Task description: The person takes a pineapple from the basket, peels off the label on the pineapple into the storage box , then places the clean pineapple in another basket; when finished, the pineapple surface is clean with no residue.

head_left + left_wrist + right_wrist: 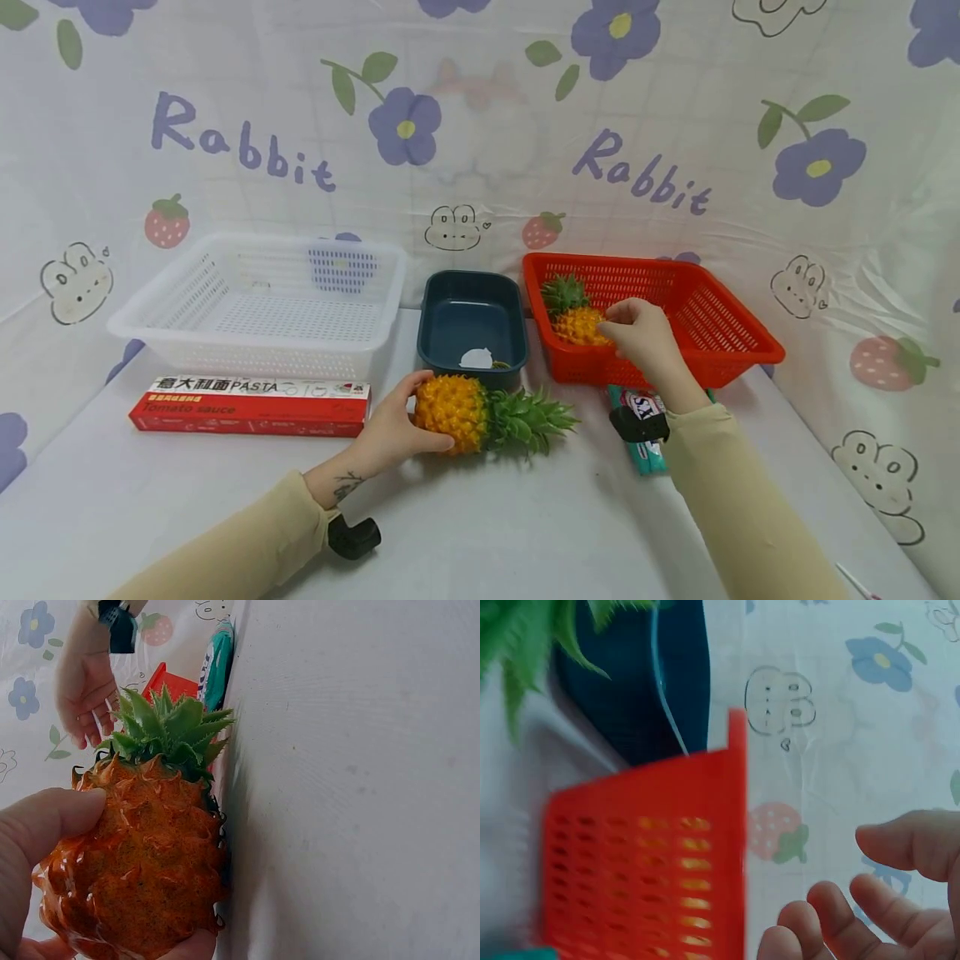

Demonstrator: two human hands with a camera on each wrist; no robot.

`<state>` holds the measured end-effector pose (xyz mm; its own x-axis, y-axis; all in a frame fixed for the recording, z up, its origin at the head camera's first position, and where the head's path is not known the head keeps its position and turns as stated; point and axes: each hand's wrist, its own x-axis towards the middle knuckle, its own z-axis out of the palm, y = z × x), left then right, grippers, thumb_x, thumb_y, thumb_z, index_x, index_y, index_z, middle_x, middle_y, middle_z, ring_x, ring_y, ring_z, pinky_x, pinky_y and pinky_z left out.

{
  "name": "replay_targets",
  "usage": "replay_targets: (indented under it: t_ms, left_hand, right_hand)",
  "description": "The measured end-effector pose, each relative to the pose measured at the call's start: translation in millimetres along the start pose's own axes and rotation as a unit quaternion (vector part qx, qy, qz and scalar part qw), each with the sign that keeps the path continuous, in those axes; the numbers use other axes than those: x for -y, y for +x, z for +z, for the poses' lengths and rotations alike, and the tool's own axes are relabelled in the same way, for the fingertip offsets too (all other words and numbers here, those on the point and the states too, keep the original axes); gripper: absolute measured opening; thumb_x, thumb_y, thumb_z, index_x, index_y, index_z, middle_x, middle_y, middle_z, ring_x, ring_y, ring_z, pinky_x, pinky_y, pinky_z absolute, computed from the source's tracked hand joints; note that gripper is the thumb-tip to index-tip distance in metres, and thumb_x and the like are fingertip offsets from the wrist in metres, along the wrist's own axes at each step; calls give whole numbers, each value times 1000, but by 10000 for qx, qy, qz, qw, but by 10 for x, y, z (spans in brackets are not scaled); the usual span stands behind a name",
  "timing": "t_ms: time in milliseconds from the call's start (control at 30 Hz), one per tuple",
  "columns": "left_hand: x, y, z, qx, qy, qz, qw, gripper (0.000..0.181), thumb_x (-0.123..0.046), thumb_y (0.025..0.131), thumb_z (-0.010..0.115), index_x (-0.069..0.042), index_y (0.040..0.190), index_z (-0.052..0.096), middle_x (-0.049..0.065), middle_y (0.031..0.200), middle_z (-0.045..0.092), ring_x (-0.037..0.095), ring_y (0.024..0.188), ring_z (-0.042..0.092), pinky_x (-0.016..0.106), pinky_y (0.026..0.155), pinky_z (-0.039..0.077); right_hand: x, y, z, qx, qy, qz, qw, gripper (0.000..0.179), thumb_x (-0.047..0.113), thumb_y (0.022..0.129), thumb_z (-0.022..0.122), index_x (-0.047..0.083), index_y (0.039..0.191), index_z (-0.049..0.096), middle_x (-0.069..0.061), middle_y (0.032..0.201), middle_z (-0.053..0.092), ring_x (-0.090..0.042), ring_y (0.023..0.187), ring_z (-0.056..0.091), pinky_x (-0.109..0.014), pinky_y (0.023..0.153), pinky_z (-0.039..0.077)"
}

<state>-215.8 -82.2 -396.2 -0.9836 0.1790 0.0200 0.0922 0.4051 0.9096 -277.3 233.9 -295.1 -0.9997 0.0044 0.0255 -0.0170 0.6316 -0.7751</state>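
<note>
A toy pineapple lies on its side on the table, its green leaves pointing right. My left hand grips its body, thumb on one side and fingers on the other, as the left wrist view also shows. A second pineapple sits inside the left part of the red basket. Over that basket's front rim hovers my right hand, its fingers loosely bent with nothing between them in the right wrist view. In the left wrist view the right hand appears beyond the pineapple leaves.
A white basket stands at the back left, with a red and white pasta box before it. Between the baskets is a dark blue tray with a white tag at its front. A green packet lies under the right wrist.
</note>
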Motion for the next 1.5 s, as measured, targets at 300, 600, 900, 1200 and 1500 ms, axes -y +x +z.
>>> replay_targets:
  t_ms: [300, 600, 900, 1200, 1500]
  left_hand:
    - [7, 17, -7, 47, -57, 51, 10000, 90, -15, 64, 84, -13, 140, 35, 12, 133, 43, 28, 100, 51, 40, 87, 47]
    - [26, 4, 1, 93, -146, 67, 9998, 90, -15, 66, 83, -13, 141, 33, 14, 135, 43, 28, 101, 51, 40, 88, 48]
    - [71, -6, 12, 126, -303, 60, 9994, 90, -18, 67, 82, -13, 141, 31, 15, 140, 39, 30, 106, 50, 42, 90, 48]
    - [38, -119, -92, 105, -470, -163, 9987, 81, -21, 76, 75, -14, 142, 30, 17, 141, 37, 32, 104, 58, 39, 81, 54]
    - [-31, -415, -703, -762, -1432, -512, 9854, 69, -24, 89, 60, -7, 142, 19, 20, 133, 38, 22, 98, 58, 34, 74, 56]
  right_hand:
    - [65, -347, 460, -270, 517, -875, 9945, 32, 17, 86, 61, 1, 112, 53, -14, 103, 57, -27, 86, 58, -31, 68, 53]
    - [458, -571, 1078, 802, -821, -2307, 9662, 45, 18, 80, 71, 7, 120, 55, -11, 119, 56, -26, 104, 53, -41, 88, 48]
    - [549, -619, 1411, 1494, -2933, -2782, 9024, 78, 35, 68, 79, 22, 137, 43, -8, 133, 46, -33, 114, 44, -51, 85, 42]
    - [541, -705, 1601, 907, -3516, -2911, 8851, 73, 45, 70, 76, 24, 134, 46, -9, 132, 45, -32, 112, 42, -47, 80, 41]
    - [514, -717, 1642, 441, -3602, -3178, 8760, 70, 42, 70, 77, 23, 131, 48, -3, 129, 49, -29, 108, 46, -44, 80, 46]
